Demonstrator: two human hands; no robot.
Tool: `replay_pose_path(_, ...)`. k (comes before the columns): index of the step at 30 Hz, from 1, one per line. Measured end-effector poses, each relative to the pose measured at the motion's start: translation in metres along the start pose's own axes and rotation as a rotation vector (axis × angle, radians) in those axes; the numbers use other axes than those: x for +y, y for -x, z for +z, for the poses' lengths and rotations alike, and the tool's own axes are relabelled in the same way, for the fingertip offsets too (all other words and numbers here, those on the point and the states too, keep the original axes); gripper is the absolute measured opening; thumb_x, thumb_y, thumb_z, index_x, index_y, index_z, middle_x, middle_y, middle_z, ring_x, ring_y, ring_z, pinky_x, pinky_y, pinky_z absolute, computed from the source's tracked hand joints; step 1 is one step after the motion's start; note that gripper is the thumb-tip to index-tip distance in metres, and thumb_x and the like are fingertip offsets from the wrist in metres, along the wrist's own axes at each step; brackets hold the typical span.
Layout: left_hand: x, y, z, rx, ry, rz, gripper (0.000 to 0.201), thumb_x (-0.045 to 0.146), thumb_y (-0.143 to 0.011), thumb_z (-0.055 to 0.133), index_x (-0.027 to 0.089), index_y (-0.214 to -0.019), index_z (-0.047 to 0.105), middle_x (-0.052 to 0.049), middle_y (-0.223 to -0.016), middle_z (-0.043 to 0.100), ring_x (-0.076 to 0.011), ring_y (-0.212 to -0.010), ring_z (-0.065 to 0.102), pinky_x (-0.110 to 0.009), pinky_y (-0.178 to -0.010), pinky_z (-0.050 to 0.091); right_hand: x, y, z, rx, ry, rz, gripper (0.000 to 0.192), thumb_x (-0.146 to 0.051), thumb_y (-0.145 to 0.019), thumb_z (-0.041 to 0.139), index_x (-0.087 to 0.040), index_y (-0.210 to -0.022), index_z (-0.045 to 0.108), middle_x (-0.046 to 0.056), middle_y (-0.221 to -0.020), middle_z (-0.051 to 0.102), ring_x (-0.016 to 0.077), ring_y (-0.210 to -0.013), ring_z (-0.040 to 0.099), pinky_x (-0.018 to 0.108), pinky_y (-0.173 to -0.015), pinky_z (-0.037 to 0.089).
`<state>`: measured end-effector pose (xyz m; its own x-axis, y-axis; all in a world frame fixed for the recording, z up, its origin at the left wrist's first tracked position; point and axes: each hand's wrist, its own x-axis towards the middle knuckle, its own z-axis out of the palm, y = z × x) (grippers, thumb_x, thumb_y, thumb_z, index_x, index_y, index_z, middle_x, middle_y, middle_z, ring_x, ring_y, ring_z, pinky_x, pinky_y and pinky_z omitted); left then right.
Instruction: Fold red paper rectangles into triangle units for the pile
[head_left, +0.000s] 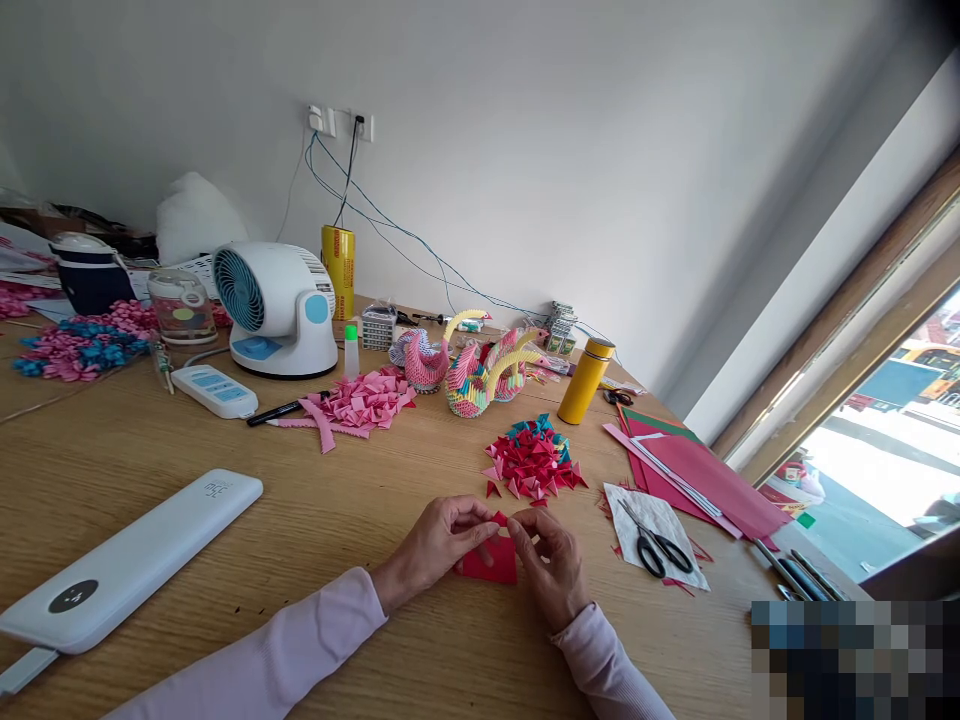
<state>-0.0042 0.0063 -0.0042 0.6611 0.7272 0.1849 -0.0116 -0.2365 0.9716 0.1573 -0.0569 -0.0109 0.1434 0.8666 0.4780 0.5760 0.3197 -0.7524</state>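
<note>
Between the fingertips of my left hand (450, 535) and my right hand (546, 550) is a small folded piece of red paper (500, 519), pinched from both sides. Beneath the hands a red paper rectangle (489, 568) lies on the table, partly covered by my fingers. Just beyond is a pile of folded red and teal paper triangles (531, 460). To the right, black-handled scissors (654, 540) rest on a white tissue (626, 508) among thin red paper scraps.
Behind stand paper swans (487, 380), a pink triangle heap (367, 402), a yellow cylinder (585, 382) and a white fan (281, 305). A long white device (142, 550) lies at left. Coloured paper sheets (705, 480) lie near the right edge. A wall closes off the back.
</note>
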Motion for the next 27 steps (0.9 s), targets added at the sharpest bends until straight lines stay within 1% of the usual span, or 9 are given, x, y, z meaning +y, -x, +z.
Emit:
replay_pose_path(3,0.001,0.0,-0.002,0.02,-0.115,0.069,0.024,0.034,-0.084,0.055,0.012,-0.085,0.064,-0.003,-0.072,0.067,-0.0132,-0.062,0.063,-0.021,-0.059,0.046,0.003,0.001,0.0,-0.011,-0.015,-0.063,0.015,-0.028,-0.084,0.056,-0.017,-0.091,0.064,0.004,-0.079,0.064,0.0146,-0.068,0.06,0.02,-0.05,0.044)
replay_pose_path(5,0.001,-0.001,-0.003,0.07,-0.235,0.108,0.021,0.032,-0.083,0.057,0.013,-0.083,0.066,-0.002,-0.07,0.066,-0.0128,-0.063,0.062,-0.021,-0.06,0.046,0.005,0.001,0.001,-0.027,-0.001,-0.121,0.012,-0.023,-0.085,0.056,-0.019,-0.091,0.064,0.004,-0.081,0.064,0.015,-0.071,0.06,0.021,-0.053,0.046)
replay_pose_path(9,-0.007,-0.003,-0.005,0.167,-0.411,0.224,0.011,0.026,-0.079,0.063,0.016,-0.078,0.067,-0.005,-0.095,0.065,-0.0141,-0.078,0.062,-0.02,-0.062,0.046,0.005,0.001,0.002,-0.05,0.086,-0.233,0.011,-0.018,-0.085,0.054,-0.02,-0.088,0.064,0.005,-0.083,0.066,0.0173,-0.076,0.059,0.025,-0.059,0.047)
replay_pose_path(13,-0.013,-0.005,-0.006,0.222,-0.557,0.237,0.007,0.023,-0.08,0.062,0.021,-0.079,0.068,-0.003,-0.103,0.064,-0.0153,-0.09,0.061,-0.022,-0.072,0.047,0.003,-0.004,0.003,-0.072,0.165,-0.335,0.014,-0.014,-0.085,0.054,-0.021,-0.09,0.064,0.005,-0.085,0.066,0.0193,-0.081,0.058,0.03,-0.07,0.047)
replay_pose_path(17,-0.013,-0.01,-0.007,0.248,-0.661,0.24,0.007,0.02,-0.08,0.06,0.023,-0.079,0.067,-0.001,-0.1,0.064,-0.0166,-0.095,0.059,-0.025,-0.08,0.046,0.006,-0.012,0.005,-0.04,0.261,-0.407,0.018,-0.015,-0.089,0.05,-0.022,-0.092,0.066,0.006,-0.086,0.066,0.0202,-0.084,0.057,0.032,-0.073,0.045)
replay_pose_path(19,-0.013,-0.012,-0.008,0.26,-0.702,0.245,0.009,0.019,-0.081,0.059,0.024,-0.084,0.066,0.0,-0.101,0.064,-0.0168,-0.096,0.058,-0.027,-0.082,0.046,0.009,-0.016,0.005,-0.027,0.348,-0.419,0.019,-0.017,-0.09,0.049,-0.022,-0.091,0.067,0.006,-0.086,0.067,0.02,-0.083,0.057,0.032,-0.074,0.043)
replay_pose_path(22,-0.012,-0.014,-0.009,0.261,-0.736,0.26,0.019,0.012,-0.083,0.052,0.023,-0.092,0.065,-0.001,-0.1,0.064,-0.0169,-0.098,0.056,-0.028,-0.086,0.045,0.015,-0.02,0.004,-0.023,0.489,-0.42,0.019,-0.018,-0.09,0.05,-0.022,-0.087,0.068,0.005,-0.084,0.067,0.0189,-0.081,0.056,0.031,-0.073,0.04)
replay_pose_path(25,-0.012,-0.012,-0.009,0.214,-0.793,0.29,0.033,0.004,-0.082,0.044,0.021,-0.1,0.065,-0.004,-0.105,0.062,-0.0173,-0.102,0.053,-0.03,-0.09,0.043,0.021,-0.023,0.002,-0.056,0.579,-0.411,0.018,-0.017,-0.09,0.052,-0.022,-0.084,0.069,0.004,-0.084,0.068,0.0183,-0.08,0.056,0.03,-0.071,0.036)
replay_pose_path(27,-0.013,-0.01,-0.008,0.169,-0.855,0.31,0.039,0.0,-0.08,0.043,0.022,-0.104,0.065,-0.005,-0.111,0.06,-0.0185,-0.108,0.049,-0.032,-0.093,0.041,0.024,-0.023,0.002,-0.093,0.612,-0.413,0.017,-0.016,-0.089,0.054,-0.023,-0.085,0.069,0.003,-0.085,0.068,0.0178,-0.079,0.055,0.029,-0.07,0.034)
